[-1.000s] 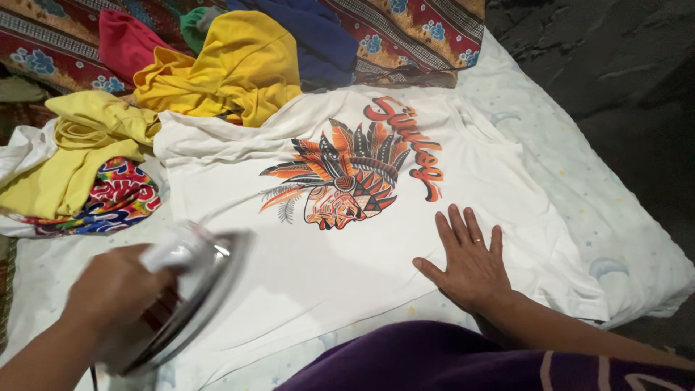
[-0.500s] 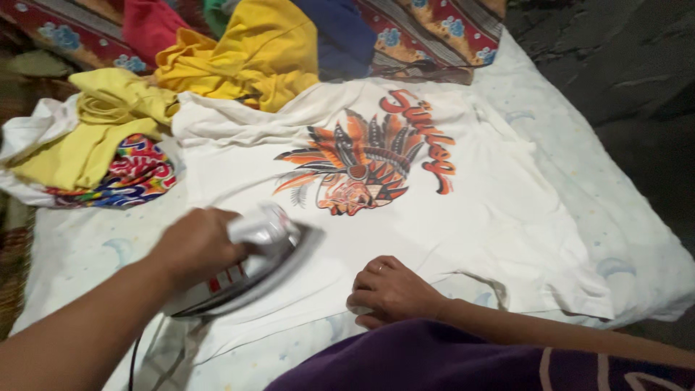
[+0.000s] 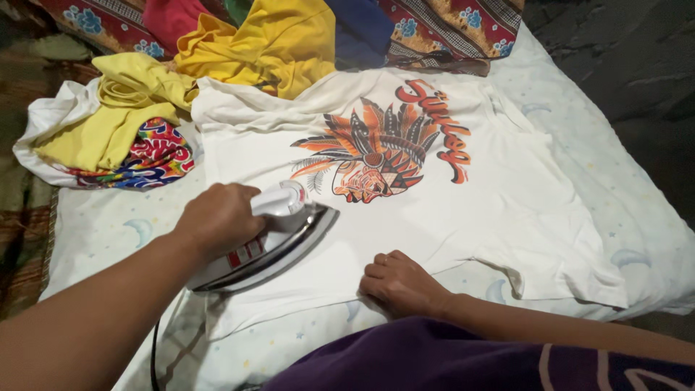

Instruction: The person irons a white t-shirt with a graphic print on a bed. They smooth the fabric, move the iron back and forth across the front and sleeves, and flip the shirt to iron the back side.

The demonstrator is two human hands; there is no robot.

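Pale star-printed bedsheet carries everything. My left hand has fingers clamped on the silver electric iron, pressing the white printed T-shirt; right hand, fingers curled together, pins its hem taut.

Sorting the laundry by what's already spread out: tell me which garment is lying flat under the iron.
The white T-shirt with the orange feathered-headdress print. It alone lies spread flat, with the iron on its lower part; the yellow shirts and the multicoloured cloth sit crumpled in heaps beside it.
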